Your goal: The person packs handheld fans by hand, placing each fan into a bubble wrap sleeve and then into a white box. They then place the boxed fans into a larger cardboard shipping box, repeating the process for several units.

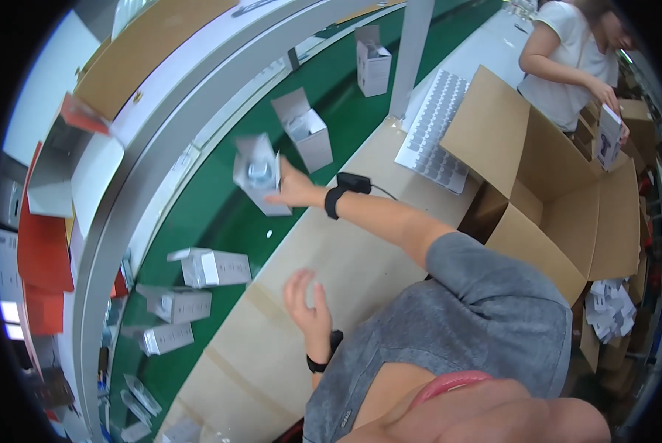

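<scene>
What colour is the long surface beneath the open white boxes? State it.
Green; the long surface shows best in the head view, the only one.

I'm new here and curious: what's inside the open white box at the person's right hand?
In the mouth of the white box at the right hand, a rounded, pale-blue item shows, too blurred to identify. The box walls hide whatever lies deeper.

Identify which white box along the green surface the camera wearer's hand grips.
The open box, lower-left of the upper three there: the right hand grips it, while no hand touches the other boxes on the green surface.
</scene>
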Available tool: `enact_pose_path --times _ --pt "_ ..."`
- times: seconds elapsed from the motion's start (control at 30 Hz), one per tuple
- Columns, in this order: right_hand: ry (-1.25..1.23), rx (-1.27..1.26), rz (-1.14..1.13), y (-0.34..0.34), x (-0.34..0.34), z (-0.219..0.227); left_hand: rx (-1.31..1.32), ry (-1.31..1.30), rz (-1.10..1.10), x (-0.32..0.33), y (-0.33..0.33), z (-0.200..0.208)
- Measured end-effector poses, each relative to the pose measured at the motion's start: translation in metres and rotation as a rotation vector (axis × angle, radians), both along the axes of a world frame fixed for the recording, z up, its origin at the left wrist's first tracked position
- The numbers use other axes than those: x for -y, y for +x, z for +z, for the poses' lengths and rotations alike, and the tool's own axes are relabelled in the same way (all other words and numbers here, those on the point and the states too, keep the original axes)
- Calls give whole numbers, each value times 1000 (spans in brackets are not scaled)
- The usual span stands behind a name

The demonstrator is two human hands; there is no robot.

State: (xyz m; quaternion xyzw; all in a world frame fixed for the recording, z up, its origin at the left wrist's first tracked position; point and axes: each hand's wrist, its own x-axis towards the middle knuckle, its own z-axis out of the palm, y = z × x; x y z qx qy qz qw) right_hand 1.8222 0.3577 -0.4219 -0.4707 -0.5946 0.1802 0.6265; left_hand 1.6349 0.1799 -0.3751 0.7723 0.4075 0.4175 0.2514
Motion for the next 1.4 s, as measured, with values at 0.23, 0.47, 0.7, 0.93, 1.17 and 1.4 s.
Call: enact_pose_path --times 0.23,0.47,0.7,0.93,1.17,1.4 --pt "-659 300 93 3 45 -26 -216 -228 -298 30 24 -14" --pt "-724 -142 690 137 280 167 -292 -110 -695 45 104 18" --pt "-15 -498 -546 263 534 244 -102 -701 -1055 62 194 17" --pt "-1680 360 -468 357 594 53 -263 -497 -1293 115 292 15" --pt "-1471 672 -102 344 560 -75 -459 -619 -1232 129 323 -8" --pt "-1477 308 -403 426 544 -137 -395 -830 -1086 139 325 -17"
